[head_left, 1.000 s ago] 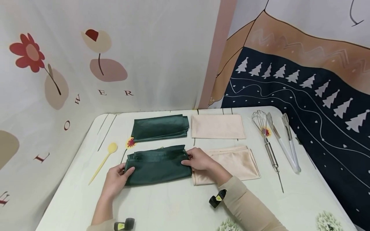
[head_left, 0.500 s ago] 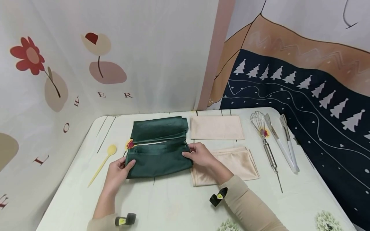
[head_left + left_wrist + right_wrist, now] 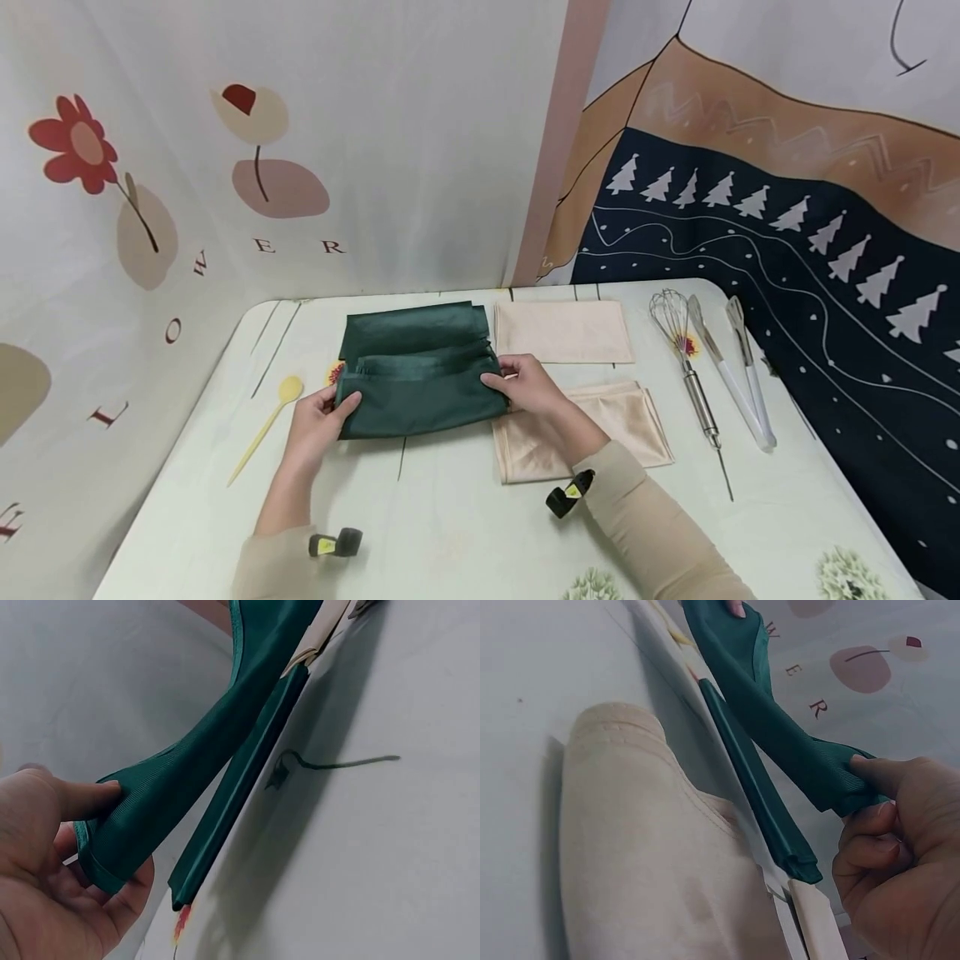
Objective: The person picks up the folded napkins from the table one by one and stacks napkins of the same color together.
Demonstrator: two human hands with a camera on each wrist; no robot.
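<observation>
Both hands hold a folded dark green cloth (image 3: pixel 423 404) by its two ends, raised off the table. My left hand (image 3: pixel 315 425) pinches its left end, thumb on the near face and fingers behind. At the opposite end my right hand (image 3: pixel 532 387) grips it the same way. Behind and below lies a second folded green cloth (image 3: pixel 412 329), partly overlapped in the head view. The left wrist view shows a gap between the held cloth (image 3: pixel 172 787) and the lower green cloth (image 3: pixel 240 780). A folded beige cloth (image 3: pixel 600 433) lies under the right forearm.
Another folded beige cloth (image 3: pixel 562 332) lies at the back, right of the green one. A yellow spoon (image 3: pixel 273 417) rests on the left. On the right are a whisk (image 3: pixel 697 383) and white-handled tongs (image 3: pixel 738 375). Printed curtains hang behind the table (image 3: pixel 450 533).
Both hands have lifted the green cloth and carried it away from me and slightly right, so it now overlaps the rear green cloth in the head view. The other items stay put.
</observation>
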